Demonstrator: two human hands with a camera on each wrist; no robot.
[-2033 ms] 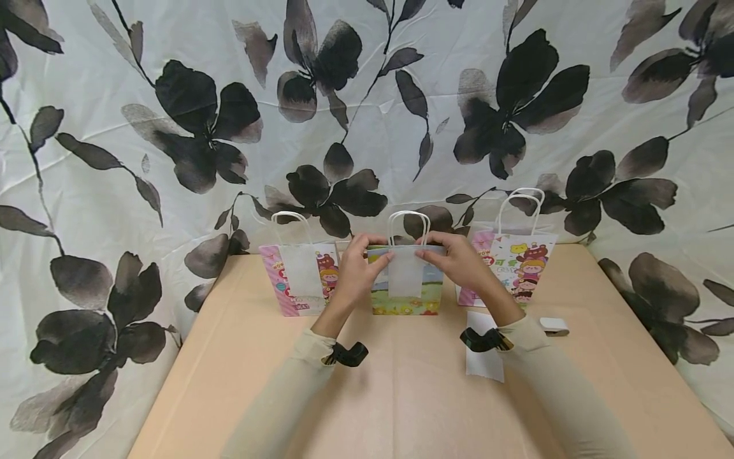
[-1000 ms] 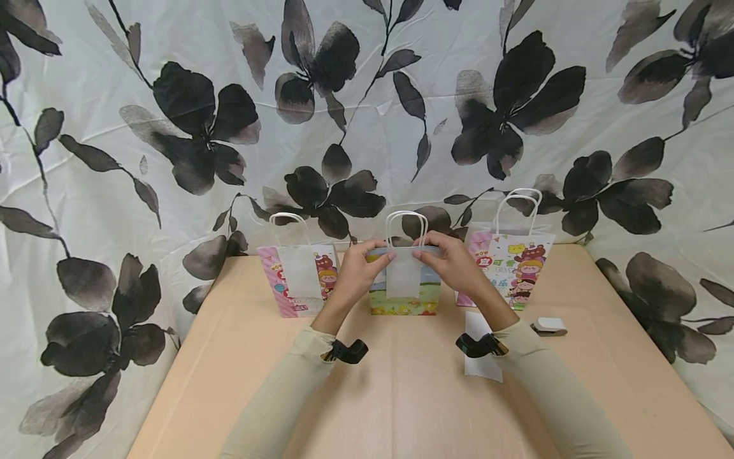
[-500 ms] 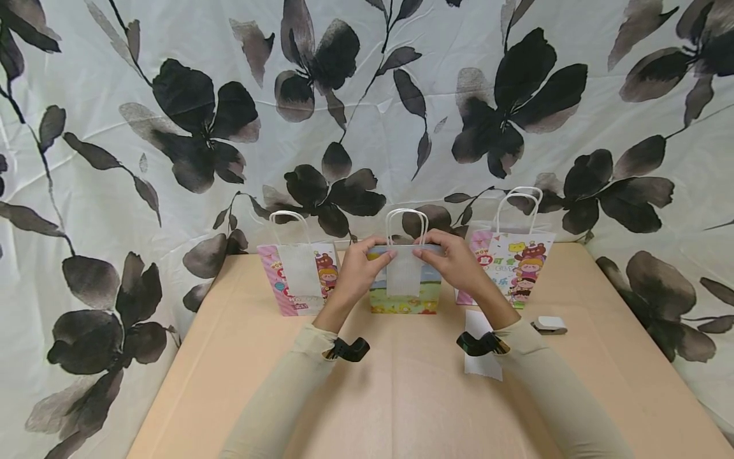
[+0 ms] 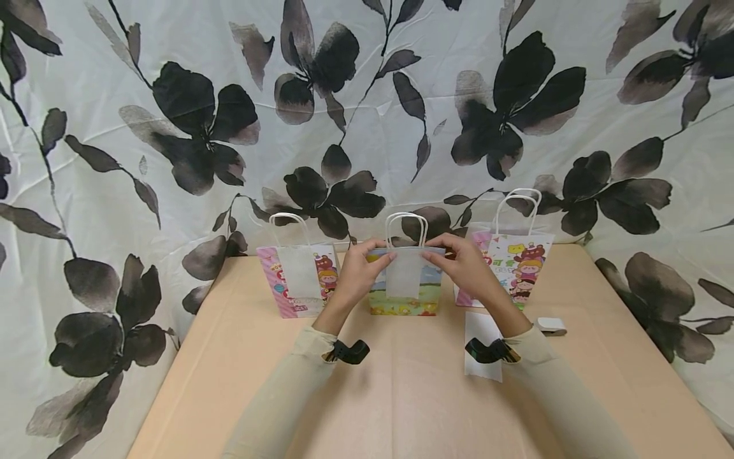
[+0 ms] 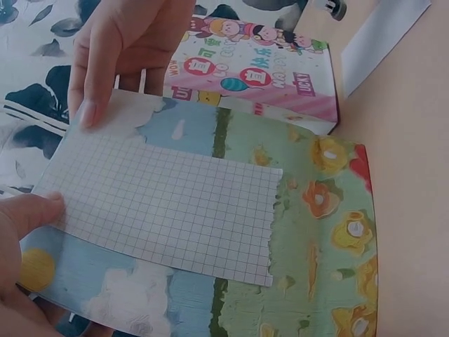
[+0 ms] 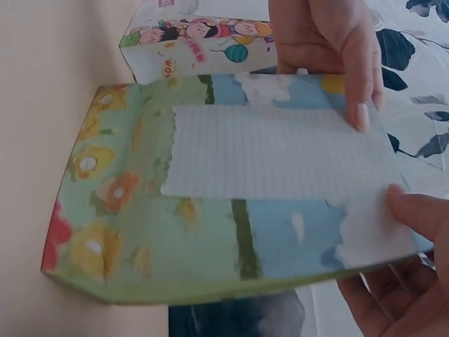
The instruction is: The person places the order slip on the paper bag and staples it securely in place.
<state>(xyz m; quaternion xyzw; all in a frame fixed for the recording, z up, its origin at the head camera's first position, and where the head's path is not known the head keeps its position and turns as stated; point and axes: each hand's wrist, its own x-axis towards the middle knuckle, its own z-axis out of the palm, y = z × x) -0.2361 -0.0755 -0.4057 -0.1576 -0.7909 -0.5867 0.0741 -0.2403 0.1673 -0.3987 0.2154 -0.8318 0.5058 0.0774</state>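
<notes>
A small paper gift bag (image 4: 431, 299) with a painted meadow print stands upright mid-table, white twisted handles (image 4: 408, 218) up. Against its front lies a torn strip of squared paper (image 4: 403, 275), its upper end at the bag's top edge. My left hand (image 4: 358, 275) pinches that edge on the left, thumb in front on the strip's margin (image 5: 56, 210) and fingers behind. On the right, my right hand (image 4: 467, 269) pinches the same edge, its thumb (image 6: 403, 200) just beyond the strip's corner.
Left of it stands a pink cartoon bag (image 4: 272, 280) bearing another white paper strip (image 4: 301, 273). A second cartoon bag (image 4: 530, 264) stands at right. A loose paper strip (image 4: 483, 368) and a small white object (image 4: 552, 325) lie on the table (image 4: 395, 395). Floral cloth (image 4: 424, 38) hangs behind.
My right hand has shifted slightly right along the bag's top edge, its thumb moving off the paper strip. My left hand and the bags stay in place.
</notes>
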